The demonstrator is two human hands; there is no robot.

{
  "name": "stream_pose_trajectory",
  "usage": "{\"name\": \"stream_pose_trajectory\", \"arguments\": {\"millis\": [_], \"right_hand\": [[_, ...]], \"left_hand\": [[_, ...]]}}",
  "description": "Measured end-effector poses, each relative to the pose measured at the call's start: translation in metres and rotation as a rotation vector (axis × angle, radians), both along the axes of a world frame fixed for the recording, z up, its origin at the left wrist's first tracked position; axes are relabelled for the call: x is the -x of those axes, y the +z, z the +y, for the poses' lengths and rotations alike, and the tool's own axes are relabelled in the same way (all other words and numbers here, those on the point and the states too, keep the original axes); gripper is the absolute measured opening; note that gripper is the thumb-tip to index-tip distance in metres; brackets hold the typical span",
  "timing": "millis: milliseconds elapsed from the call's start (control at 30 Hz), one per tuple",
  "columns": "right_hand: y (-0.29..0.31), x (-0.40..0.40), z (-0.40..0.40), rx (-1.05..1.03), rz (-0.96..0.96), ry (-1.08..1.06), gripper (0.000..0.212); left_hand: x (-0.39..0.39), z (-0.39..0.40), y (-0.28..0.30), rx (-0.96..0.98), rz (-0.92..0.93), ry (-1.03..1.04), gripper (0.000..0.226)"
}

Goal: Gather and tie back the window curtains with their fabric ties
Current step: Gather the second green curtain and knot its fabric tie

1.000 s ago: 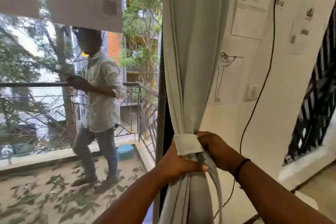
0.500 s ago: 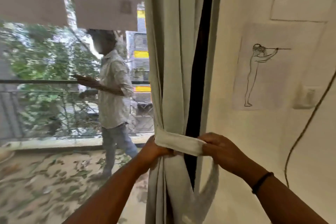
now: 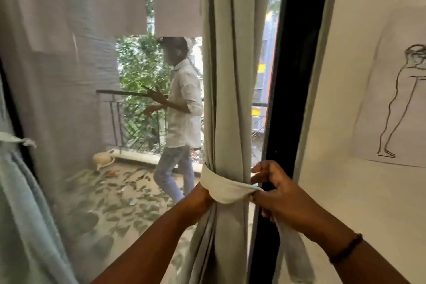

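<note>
- Hanging in a gathered bunch just left of the black window frame (image 3: 297,76), the grey-green curtain (image 3: 230,76) falls in long vertical folds.
- Wrapped round the front of that curtain, low down, is a pale fabric tie (image 3: 224,188); it crosses the bundle from its left edge to its right edge and cinches the folds together.
- At the curtain's left edge, the left hand (image 3: 199,198) is pressed against the folds just below the tie, with its fingers hidden behind the cloth, so whether it grips the curtain or the tie cannot be told.
- At the curtain's right edge, in front of the window frame, the right hand (image 3: 274,193) pinches the end of the tie between thumb and curled fingers; a loose tail of the tie hangs below that hand.
- A dark wristband (image 3: 345,249) sits on the right forearm.
- Right of the window frame, a line drawing of a standing figure (image 3: 396,108) is fixed to the white wall.
- Left of the curtain, through the glass, a person in a white shirt (image 3: 182,108) stands on a leaf-strewn balcony beside a railing (image 3: 129,120).
- Far left of the curtain hangs a second curtain (image 3: 25,203), pale blue-green.
</note>
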State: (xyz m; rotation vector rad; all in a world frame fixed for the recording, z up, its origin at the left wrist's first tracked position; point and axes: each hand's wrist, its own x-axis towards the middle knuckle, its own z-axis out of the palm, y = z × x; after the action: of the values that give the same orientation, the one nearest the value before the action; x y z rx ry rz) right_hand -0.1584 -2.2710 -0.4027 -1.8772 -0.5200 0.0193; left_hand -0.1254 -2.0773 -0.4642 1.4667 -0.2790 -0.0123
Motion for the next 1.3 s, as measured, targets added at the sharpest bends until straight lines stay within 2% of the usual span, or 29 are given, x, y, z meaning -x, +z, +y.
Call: {"name": "stream_pose_trajectory", "arguments": {"millis": [33,100,200,367,433,500,567,633,733,833,933,1000,1067,1167,1233,1300], "right_hand": [[0.000,0.000,0.006,-0.020,0.006,0.005,0.040],[0.001,0.001,0.019,-0.129,0.029,0.071,0.051],[0.005,0.005,0.035,-0.308,0.074,0.044,0.054],[0.012,0.005,0.044,-0.066,-0.160,-0.314,0.041],[0.010,0.005,0.051,0.084,-0.253,-0.447,0.044],[0.007,0.007,0.059,0.164,-0.302,-0.517,0.047],[0.005,0.008,0.066,0.191,-0.305,-0.571,0.041],[0.004,0.009,0.071,0.248,-0.274,-0.641,0.037],[0.003,0.009,0.078,0.333,-0.257,-0.737,0.038],[0.005,0.013,0.092,0.370,-0.254,-0.816,0.038],[0.007,0.018,0.117,0.392,-0.265,-0.795,0.034],[0.007,0.020,0.131,0.353,-0.265,-0.740,0.022],[0.009,0.025,0.142,0.328,-0.256,-0.706,0.023],[0.009,0.028,0.145,0.296,-0.238,-0.634,0.022],[0.005,0.027,0.145,0.238,-0.189,-0.559,0.024],[0.004,0.027,0.146,0.157,-0.171,-0.482,0.022]], "left_hand": [[0.003,-0.001,-0.002,-0.046,-0.001,0.033,0.053],[0.008,-0.001,-0.005,-0.109,0.006,0.092,0.041],[0.007,-0.002,0.000,-0.120,-0.106,0.124,0.032],[0.008,0.001,0.008,-0.035,-0.267,0.183,0.033],[0.010,0.004,0.009,-0.088,-0.307,0.139,0.028],[0.008,0.007,0.008,-0.097,-0.250,0.059,0.023],[0.003,0.018,0.007,-0.104,-0.228,0.044,0.024],[-0.004,0.032,0.002,-0.152,-0.210,0.089,0.008],[-0.011,0.053,-0.005,-0.115,-0.230,0.181,0.010],[-0.004,0.057,-0.003,-0.163,-0.299,0.185,0.024],[0.005,0.055,-0.009,-0.200,-0.438,0.071,0.014],[0.010,0.051,-0.017,-0.216,-0.474,-0.020,0.028],[0.014,0.053,-0.022,-0.227,-0.497,-0.116,0.041],[0.017,0.055,-0.021,-0.254,-0.556,-0.239,0.036],[0.022,0.053,-0.018,-0.231,-0.528,-0.246,0.033],[0.022,0.049,-0.019,-0.159,-0.475,-0.142,0.029]]}}
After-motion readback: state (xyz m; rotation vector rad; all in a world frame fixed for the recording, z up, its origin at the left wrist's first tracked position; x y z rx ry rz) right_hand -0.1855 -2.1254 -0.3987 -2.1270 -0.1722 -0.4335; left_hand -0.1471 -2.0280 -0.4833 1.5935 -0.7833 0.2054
